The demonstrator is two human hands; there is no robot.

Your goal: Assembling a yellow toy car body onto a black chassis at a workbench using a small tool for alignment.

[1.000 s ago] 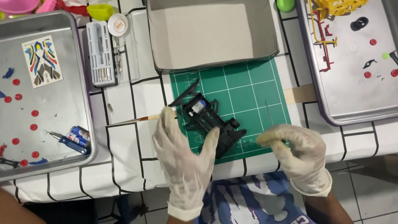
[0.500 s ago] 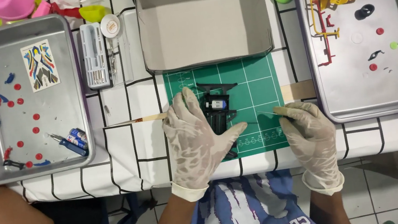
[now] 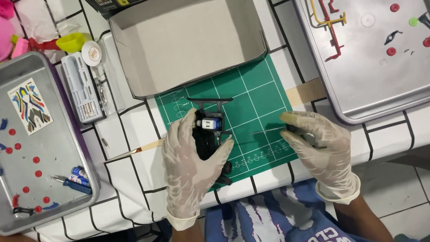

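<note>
Black plastic makes up the small model-car chassis (image 3: 209,138) that lies on the green gridded cutting mat (image 3: 255,91) at the near edge of the bench (image 3: 125,143). It looks light and stiff, with thin bumper bars at its far end and a blue and white part seated in the middle, so it would probably crack or shed parts under a hard squeeze. The long side walls seem the safest place to hold it, away from the thin bars.

Gloved in pale latex, the left hand (image 3: 190,165) lies over the chassis's left side, fingers curled loosely round it and the thumb reaching across its near end; it steadies the chassis more than it clamps it.

Just to the right, apart from the chassis, the gloved right hand (image 3: 319,144) is closed round a thin metal tool (image 3: 268,130) whose tip points left toward the chassis without touching it.

An open grey cardboard box (image 3: 188,36) stands beyond the mat.
</note>
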